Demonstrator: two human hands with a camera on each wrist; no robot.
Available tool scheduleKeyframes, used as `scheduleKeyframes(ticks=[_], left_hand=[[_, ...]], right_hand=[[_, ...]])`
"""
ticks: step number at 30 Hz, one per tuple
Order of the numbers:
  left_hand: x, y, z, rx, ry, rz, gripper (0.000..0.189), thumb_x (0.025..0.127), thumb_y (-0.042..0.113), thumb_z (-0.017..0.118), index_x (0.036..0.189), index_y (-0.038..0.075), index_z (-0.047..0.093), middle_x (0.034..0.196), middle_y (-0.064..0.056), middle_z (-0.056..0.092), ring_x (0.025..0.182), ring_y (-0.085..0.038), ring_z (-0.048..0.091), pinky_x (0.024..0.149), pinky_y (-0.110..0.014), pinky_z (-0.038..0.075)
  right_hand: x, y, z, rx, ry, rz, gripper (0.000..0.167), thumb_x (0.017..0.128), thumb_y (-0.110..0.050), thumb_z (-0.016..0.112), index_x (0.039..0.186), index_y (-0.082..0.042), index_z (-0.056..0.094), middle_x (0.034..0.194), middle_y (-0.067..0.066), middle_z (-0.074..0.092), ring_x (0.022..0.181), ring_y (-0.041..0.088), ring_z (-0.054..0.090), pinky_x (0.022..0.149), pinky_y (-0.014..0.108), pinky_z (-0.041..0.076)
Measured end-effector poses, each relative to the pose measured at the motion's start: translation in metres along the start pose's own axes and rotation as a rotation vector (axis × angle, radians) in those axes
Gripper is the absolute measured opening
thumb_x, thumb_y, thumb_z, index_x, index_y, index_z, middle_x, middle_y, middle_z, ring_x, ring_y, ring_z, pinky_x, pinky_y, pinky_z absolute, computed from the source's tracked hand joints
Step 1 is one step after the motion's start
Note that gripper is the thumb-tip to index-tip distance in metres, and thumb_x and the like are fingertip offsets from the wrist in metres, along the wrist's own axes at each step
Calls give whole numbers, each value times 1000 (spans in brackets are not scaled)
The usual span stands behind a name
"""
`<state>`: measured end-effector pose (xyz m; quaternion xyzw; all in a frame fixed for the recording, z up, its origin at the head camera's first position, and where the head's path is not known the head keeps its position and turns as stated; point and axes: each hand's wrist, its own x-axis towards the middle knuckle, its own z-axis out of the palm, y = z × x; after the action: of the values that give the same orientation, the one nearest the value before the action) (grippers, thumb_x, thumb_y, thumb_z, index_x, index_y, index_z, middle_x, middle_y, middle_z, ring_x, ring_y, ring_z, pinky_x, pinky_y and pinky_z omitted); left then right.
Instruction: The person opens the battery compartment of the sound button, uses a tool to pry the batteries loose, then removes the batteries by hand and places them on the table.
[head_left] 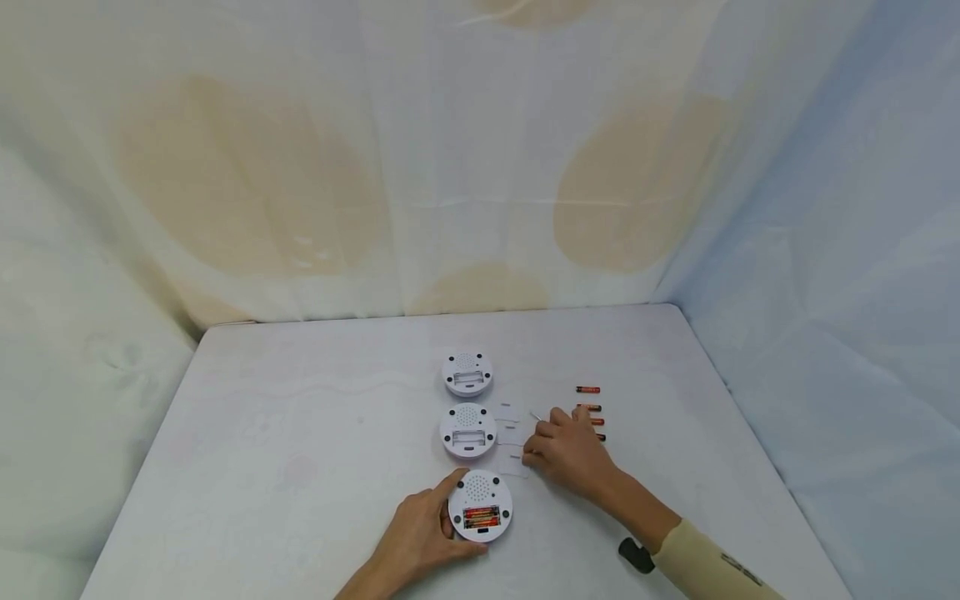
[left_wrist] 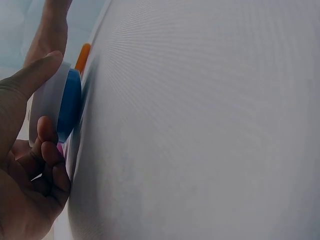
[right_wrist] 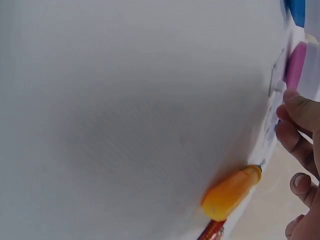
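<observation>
My left hand [head_left: 422, 527] grips a round white device [head_left: 480, 483], thumb and fingers on opposite sides of its rim. Orange-red batteries [head_left: 482, 517] fill its uncovered compartment; in the left wrist view its lower part [left_wrist: 70, 105] is blue. My right hand [head_left: 570, 450] is low over the table, thumb and index fingertips close together beside the nearest thin white battery cover [head_left: 514, 468]. Nothing shows between those fingertips, and the other fingers are loosely bent. Under this hand lies a screwdriver with an orange handle [right_wrist: 231, 194], mostly hidden in the head view.
Two more round white devices, a middle one [head_left: 467, 417] and a far one [head_left: 467, 364], stand behind with bare battery compartments. Two further covers [head_left: 510, 435] lie right of them. Several loose batteries [head_left: 588, 389] form a column at the right, partly behind my right hand. Fabric walls [head_left: 465, 167] surround the table.
</observation>
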<state>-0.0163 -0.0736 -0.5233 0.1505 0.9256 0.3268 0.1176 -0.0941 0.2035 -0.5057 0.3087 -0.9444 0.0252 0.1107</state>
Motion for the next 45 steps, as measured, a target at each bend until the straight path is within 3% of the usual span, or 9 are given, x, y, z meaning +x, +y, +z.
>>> scheduleKeyframes(ticks=[4,8,14,19,22,35,40,45], left_hand=[[0,0,-2,-1,-6,-5,103,63,65,86,147,18,49,72,11,45,75,-9,45,70,-28,37],[0,-1,-3,-11,6,-1,102,63,62,87,147,17,50,73,11,46,76,-9,45,70,-26,37],[0,-3,-4,-23,45,39,101,62,59,89,145,16,51,70,13,45,70,-4,43,65,-23,36],[0,-3,-5,-20,49,42,100,62,59,89,145,16,51,69,13,45,69,-4,42,64,-23,35],[0,-3,-5,-9,46,35,101,62,60,88,145,17,51,70,13,45,71,-5,43,66,-24,36],[-1,-3,-4,-43,22,34,101,63,60,88,146,16,50,70,12,45,67,-3,41,62,-22,35],[0,-3,-4,-41,32,27,101,63,59,89,146,17,50,70,12,45,67,-3,41,62,-22,35],[-1,-1,-4,-39,21,10,101,62,60,88,146,20,51,74,11,45,72,-5,42,64,-23,35]], right_hand=[[-1,7,-5,32,70,63,12,85,-38,79,92,-27,78,83,-14,67,77,11,43,76,42,31],[-3,13,-16,74,84,174,15,86,-37,79,95,-25,78,82,-12,67,80,12,50,80,43,35],[-13,20,-29,211,65,310,22,86,-35,80,102,-20,77,82,-11,64,86,14,56,78,40,39],[-25,24,-33,407,21,405,25,86,-34,80,106,-18,76,96,-8,68,94,13,58,85,42,48],[-33,26,-30,463,-20,464,29,86,-35,80,109,-19,75,99,-8,67,95,14,58,82,40,50],[-55,26,-9,321,-183,547,43,79,-42,84,111,-16,72,90,-9,61,91,16,55,84,43,49],[-54,22,-6,320,-188,565,38,80,-34,85,109,-13,73,84,-8,58,82,14,50,76,37,48],[-54,20,-5,316,-195,569,30,83,-28,83,106,-13,73,86,-5,60,82,15,50,77,35,49]])
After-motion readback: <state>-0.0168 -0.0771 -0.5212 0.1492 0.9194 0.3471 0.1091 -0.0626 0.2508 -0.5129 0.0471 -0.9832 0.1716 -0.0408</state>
